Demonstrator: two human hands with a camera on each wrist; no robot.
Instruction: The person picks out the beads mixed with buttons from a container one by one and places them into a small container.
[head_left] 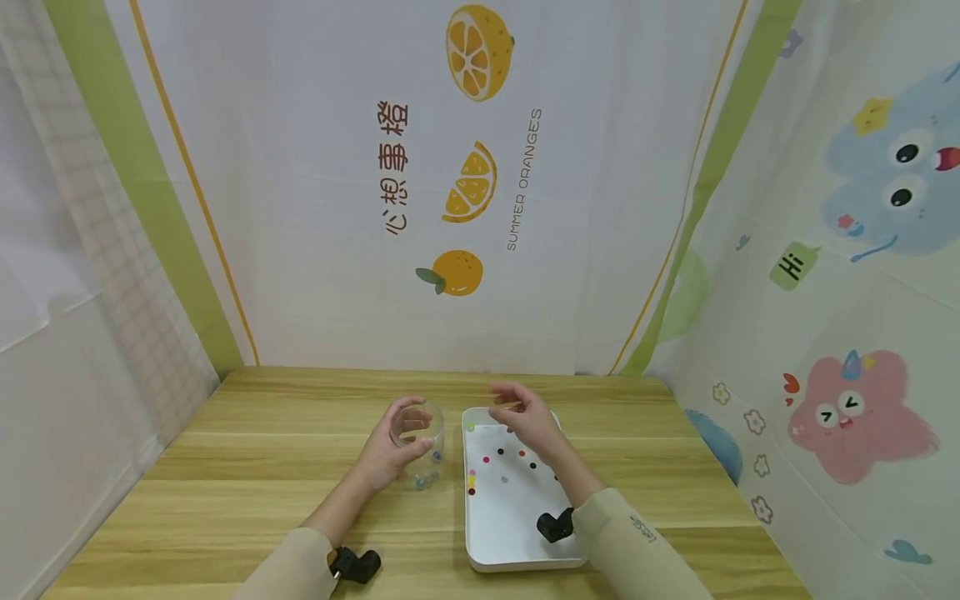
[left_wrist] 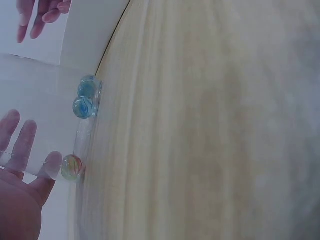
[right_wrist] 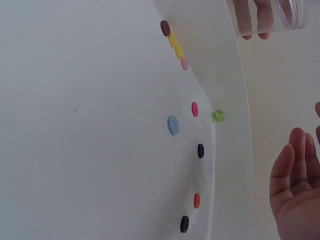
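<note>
My left hand (head_left: 385,452) grips a clear jar (head_left: 438,433) around its upper part, left of the white tray. Glass marbles (head_left: 421,482) lie low inside the jar; the left wrist view shows blue-swirled ones (left_wrist: 83,107) and a marble with red and yellow streaks (left_wrist: 71,167). Over the tray's far end hovers my right hand (head_left: 531,423), fingers loosely bent, with nothing visible in them. Below it, the white tray (head_left: 517,533) holds several small coloured buttons, among them a light blue button (right_wrist: 173,125). A green marble (right_wrist: 217,116) rests against the tray wall.
Dark red (right_wrist: 165,28), pink (right_wrist: 195,109) and orange buttons (right_wrist: 197,201) are scattered toward the tray's far and left sides. Everything stands on a wood-grain table (head_left: 300,433). A printed white curtain (head_left: 337,317) hangs behind the table's far edge.
</note>
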